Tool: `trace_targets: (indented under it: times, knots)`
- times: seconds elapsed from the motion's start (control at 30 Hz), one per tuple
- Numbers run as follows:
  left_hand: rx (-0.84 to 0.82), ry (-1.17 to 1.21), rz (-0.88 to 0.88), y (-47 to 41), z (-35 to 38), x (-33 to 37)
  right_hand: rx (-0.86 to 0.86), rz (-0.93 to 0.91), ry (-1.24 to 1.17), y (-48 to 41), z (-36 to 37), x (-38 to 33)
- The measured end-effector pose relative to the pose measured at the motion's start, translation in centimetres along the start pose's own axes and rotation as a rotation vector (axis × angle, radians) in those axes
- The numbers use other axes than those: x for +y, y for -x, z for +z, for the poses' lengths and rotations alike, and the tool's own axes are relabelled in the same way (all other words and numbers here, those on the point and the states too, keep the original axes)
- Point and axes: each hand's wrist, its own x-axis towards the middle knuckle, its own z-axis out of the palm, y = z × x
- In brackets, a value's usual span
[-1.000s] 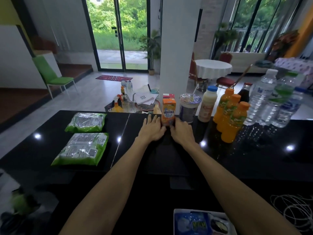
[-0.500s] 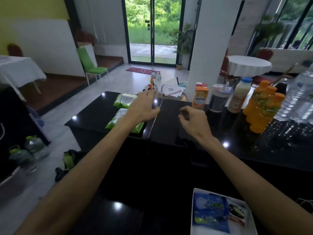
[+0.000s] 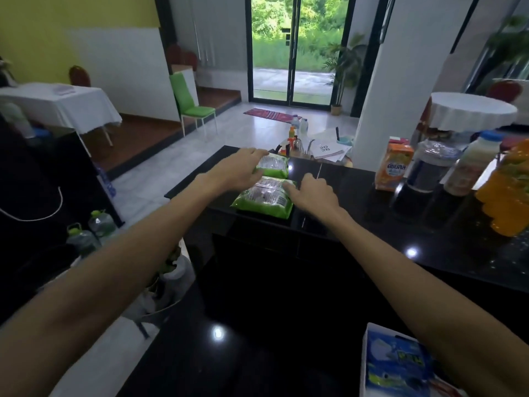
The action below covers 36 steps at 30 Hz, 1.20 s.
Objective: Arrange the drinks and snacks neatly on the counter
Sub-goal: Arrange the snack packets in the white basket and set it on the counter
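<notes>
Two green snack packets lie at the left end of the black bench point(image 3: 357, 219), the far packet point(image 3: 276, 164) and the near packet point(image 3: 262, 197) edge to edge and slightly skewed. A second ago both hands flanked the orange carton point(image 3: 393, 167) in the drinks row; now they have crossed over and landed on the snacks; I judge the drinks settled and the packets next. The left hand point(image 3: 243, 169) lies over the far packet, fingers stretched fairly flat, gripping nothing; the right hand point(image 3: 313, 191) meets the near packet's right edge with bent fingers, pinching or merely nudging I cannot tell. Beyond the carton stand a foil-lidded cup point(image 3: 429, 167), a white bottle point(image 3: 472, 164) and orange bottles point(image 3: 506, 193).
</notes>
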Motion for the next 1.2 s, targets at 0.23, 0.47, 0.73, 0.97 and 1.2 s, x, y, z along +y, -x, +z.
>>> trace_targets:
  times: [0.23, 0.47, 0.73, 0.97, 1.2]
  knots:
    - [-0.128, -0.074, 0.002, -8.3, -0.3, -2.5, -0.202, 0.122, 0.056, -3.8, 1.6, -4.7]
    - [-0.246, 0.004, 0.051, -11.8, 4.9, -4.4, -0.183, 0.127, 0.039, -6.4, 2.5, -2.3]
    - [-0.154, -0.141, -0.081, -10.6, 6.2, -3.5, -0.232, -0.013, 0.026, -7.5, -2.9, 3.9]
    - [-0.098, -0.110, 0.116, -11.1, 3.5, -4.2, -0.062, -0.097, 0.103, -6.8, -3.2, 4.1]
    - [-0.440, 0.163, 0.143, -11.6, 3.6, -4.4, -0.110, -0.048, 0.044, -6.0, -4.0, 4.3]
